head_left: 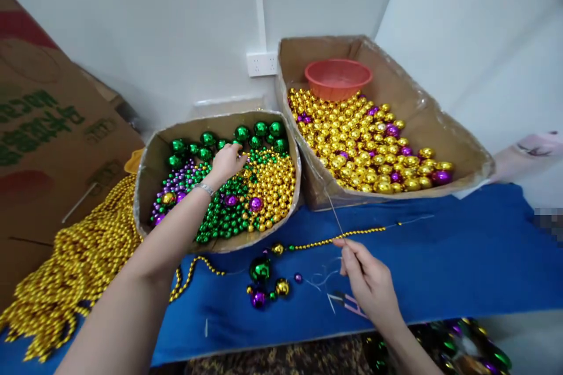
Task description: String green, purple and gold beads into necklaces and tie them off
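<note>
My left hand (pixel 227 163) reaches among green balls (pixel 241 133) in the smaller box (pixel 240 242), fingertips partly hidden, so I cannot tell whether they grip anything; my right hand (pixel 367 281) pinches a thin strand (pixel 335 214). I appear to be picking a ball for threading, and the next move likely calls for bringing one to the strand. From my right hand, a gold-beaded string (pixel 325 241) lies near at ten o'clock, a large green ball (pixel 260 269) at nine and pink-handled snips (pixel 352 306) just beside at eight, on the blue-covered surface (pixel 461 258); the larger box (pixel 404 99) stands at twelve.
</note>
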The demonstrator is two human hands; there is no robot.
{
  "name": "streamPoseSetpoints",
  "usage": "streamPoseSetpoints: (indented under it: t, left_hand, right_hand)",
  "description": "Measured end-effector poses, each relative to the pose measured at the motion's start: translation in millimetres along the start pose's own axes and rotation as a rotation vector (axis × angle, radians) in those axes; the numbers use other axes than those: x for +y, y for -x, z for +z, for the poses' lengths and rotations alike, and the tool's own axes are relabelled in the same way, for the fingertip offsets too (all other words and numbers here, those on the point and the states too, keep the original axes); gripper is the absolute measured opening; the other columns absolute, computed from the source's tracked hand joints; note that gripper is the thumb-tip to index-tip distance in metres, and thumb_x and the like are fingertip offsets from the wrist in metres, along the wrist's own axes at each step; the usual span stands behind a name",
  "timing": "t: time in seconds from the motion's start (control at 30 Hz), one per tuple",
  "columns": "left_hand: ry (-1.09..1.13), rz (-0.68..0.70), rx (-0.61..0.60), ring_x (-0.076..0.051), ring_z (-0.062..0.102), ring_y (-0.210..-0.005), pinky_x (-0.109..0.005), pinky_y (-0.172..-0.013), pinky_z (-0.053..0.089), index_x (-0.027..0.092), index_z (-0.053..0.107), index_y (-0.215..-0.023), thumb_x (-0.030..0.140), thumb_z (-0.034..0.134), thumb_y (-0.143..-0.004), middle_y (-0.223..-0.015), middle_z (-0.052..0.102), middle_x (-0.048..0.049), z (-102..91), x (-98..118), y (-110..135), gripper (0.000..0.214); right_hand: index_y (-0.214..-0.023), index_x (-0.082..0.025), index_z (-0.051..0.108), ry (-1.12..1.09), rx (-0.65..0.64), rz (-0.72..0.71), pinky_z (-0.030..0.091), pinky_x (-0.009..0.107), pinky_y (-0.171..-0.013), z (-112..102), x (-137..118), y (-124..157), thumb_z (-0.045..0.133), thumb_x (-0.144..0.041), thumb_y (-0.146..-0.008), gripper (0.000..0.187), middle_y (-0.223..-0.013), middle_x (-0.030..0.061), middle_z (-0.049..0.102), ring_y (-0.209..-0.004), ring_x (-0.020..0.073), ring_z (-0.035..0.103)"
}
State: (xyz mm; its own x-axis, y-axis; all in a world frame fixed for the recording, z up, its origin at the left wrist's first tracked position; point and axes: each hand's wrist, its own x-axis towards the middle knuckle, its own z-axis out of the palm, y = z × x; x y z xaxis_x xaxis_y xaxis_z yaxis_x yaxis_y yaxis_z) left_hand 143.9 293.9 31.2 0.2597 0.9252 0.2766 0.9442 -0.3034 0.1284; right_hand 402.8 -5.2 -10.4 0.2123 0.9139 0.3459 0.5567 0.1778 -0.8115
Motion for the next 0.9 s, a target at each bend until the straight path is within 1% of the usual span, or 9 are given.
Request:
streamPoseSetpoints:
  t: [0.1, 0.2, 0.27, 0.37, 0.53, 0.6, 0.67, 0.8, 0.9]
  left_hand:
    - [0.064, -0.090, 0.056, -0.034, 0.055, -0.113, -0.041, -0.093, 0.045, 0.011, 0.046, -0.136, 0.038, 0.052, -0.087, -0.123, 0.055, -0.0203, 10.9, -0.7, -36.7, 0.056]
    - [0.052, -0.096, 0.038, -0.039, 0.049, -0.121, -0.045, -0.094, 0.044, 0.016, 0.040, -0.143, 0.035, 0.056, -0.084, -0.137, 0.043, -0.0220, 18.2, -3.0, -65.9, 0.063]
    - [0.023, -0.079, 0.012, -0.040, 0.048, -0.121, -0.047, -0.092, 0.045, 0.019, 0.043, -0.140, 0.032, 0.058, -0.082, -0.138, 0.040, -0.0217, 21.9, -3.4, -76.8, 0.062]
    - [0.013, -0.054, -0.011, -0.039, 0.051, -0.116, -0.046, -0.091, 0.045, 0.018, 0.049, -0.133, 0.028, 0.059, -0.080, -0.130, 0.045, -0.0212, 27.1, -2.4, -77.1, 0.056]
    - [0.069, -0.041, -0.073, -0.036, 0.058, -0.105, -0.045, -0.090, 0.046, 0.013, 0.054, -0.126, 0.033, 0.062, -0.076, -0.111, 0.057, -0.0184, 25.9, -4.5, -45.5, 0.055]
    - [0.225, -0.056, -0.057, -0.032, 0.058, -0.103, -0.043, -0.090, 0.048, 0.016, 0.056, -0.125, 0.035, 0.062, -0.076, -0.106, 0.060, -0.0140, 18.6, -5.5, -27.2, 0.053]
    - [0.584, -0.111, -0.050, -0.027, 0.060, -0.096, -0.039, -0.084, 0.051, 0.019, 0.059, -0.120, 0.037, 0.063, -0.075, -0.100, 0.061, -0.0089, 7.8, -2.9, -5.9, 0.049]
    - [1.448, -0.338, -0.104, -0.014, 0.060, -0.067, -0.029, -0.060, 0.055, 0.020, 0.061, -0.101, 0.044, 0.068, -0.074, -0.086, 0.062, -0.0016, -16.1, 18.0, 48.4, 0.037]
    - [1.770, -0.439, -0.171, -0.012, 0.060, -0.058, -0.024, -0.053, 0.053, 0.017, 0.060, -0.087, 0.045, 0.074, -0.071, -0.077, 0.063, -0.0005, -28.5, 41.0, 93.7, 0.035]
  right_hand:
    - [-0.106, -0.019, 0.066, 0.000, -0.008, 0.015, 0.047, 0.017, -0.050, 3.2, 5.3, 1.4, 0.044, -0.031, -0.097, 0.026, -0.055, -0.0041, 0.057, -0.048, 0.0099, 0.059]
    - [-0.104, -0.019, 0.066, -0.011, -0.015, 0.024, 0.048, 0.017, -0.049, 7.9, 9.1, 2.5, 0.043, -0.031, -0.097, 0.027, -0.053, -0.0044, 0.055, -0.048, 0.0106, 0.060]
    - [-0.104, -0.019, 0.066, -0.019, -0.020, 0.018, 0.048, 0.017, -0.050, 11.2, 10.0, 2.3, 0.043, -0.030, -0.098, 0.027, -0.052, -0.0045, 0.055, -0.048, 0.0107, 0.060]
    - [-0.104, -0.018, 0.066, -0.024, -0.026, 0.005, 0.049, 0.017, -0.051, 16.0, 8.3, 0.9, 0.042, -0.029, -0.098, 0.026, -0.052, -0.0045, 0.055, -0.047, 0.0105, 0.060]
    - [-0.106, -0.018, 0.065, -0.009, -0.065, -0.036, 0.052, 0.019, -0.056, 25.7, 1.8, 1.2, 0.042, -0.027, -0.098, 0.026, -0.057, -0.0024, 0.059, -0.050, 0.0116, 0.061]
    - [-0.109, -0.019, 0.064, 0.001, -0.093, -0.070, 0.054, 0.021, -0.060, 30.3, -1.4, 3.3, 0.041, -0.026, -0.098, 0.027, -0.066, 0.0002, 0.065, -0.053, 0.0122, 0.063]
    - [-0.112, -0.019, 0.063, 0.013, -0.118, -0.102, 0.056, 0.023, -0.065, 34.8, -5.2, 6.1, 0.040, -0.025, -0.099, 0.028, -0.074, 0.0028, 0.069, -0.061, 0.0139, 0.067]
    - [-0.111, -0.019, 0.063, 0.030, -0.142, -0.161, 0.058, 0.028, -0.080, 44.4, -13.1, 12.8, 0.040, -0.023, -0.098, 0.027, -0.093, 0.0070, 0.074, -0.084, 0.0178, 0.072]
    - [-0.111, -0.019, 0.063, 0.054, -0.138, -0.219, 0.058, 0.030, -0.083, 51.5, -17.3, 19.3, 0.042, -0.021, -0.097, 0.025, -0.101, 0.0077, 0.074, -0.090, 0.0186, 0.072]
